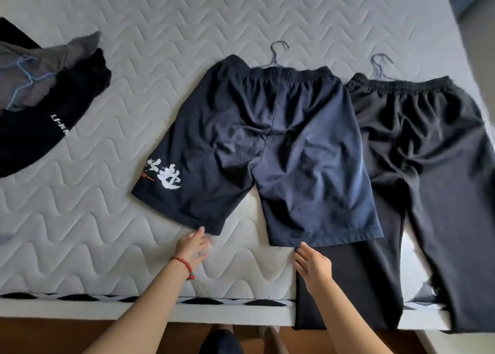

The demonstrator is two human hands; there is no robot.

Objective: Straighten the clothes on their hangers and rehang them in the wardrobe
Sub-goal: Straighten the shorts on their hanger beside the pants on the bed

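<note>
Navy shorts [267,144] with white lettering on one leg lie flat on the quilted mattress [160,32], their waistband on a purple wire hanger [277,54]. Black long trousers [428,166] lie beside them to the right on a second purple hanger [380,65], legs hanging over the bed's edge. My left hand [191,246] rests open on the mattress, fingertips touching the hem of the left shorts leg. My right hand [310,265] is open just below the hem of the right leg, over the black trousers. Neither hand holds anything.
At the far left lies a heap of dark and grey clothes [40,99] with a blue wire hanger [24,72] tangled in it. The mattress front edge [134,308] runs across the bottom, with brown floor [53,337] below. A red bead bracelet [184,265] circles my left wrist.
</note>
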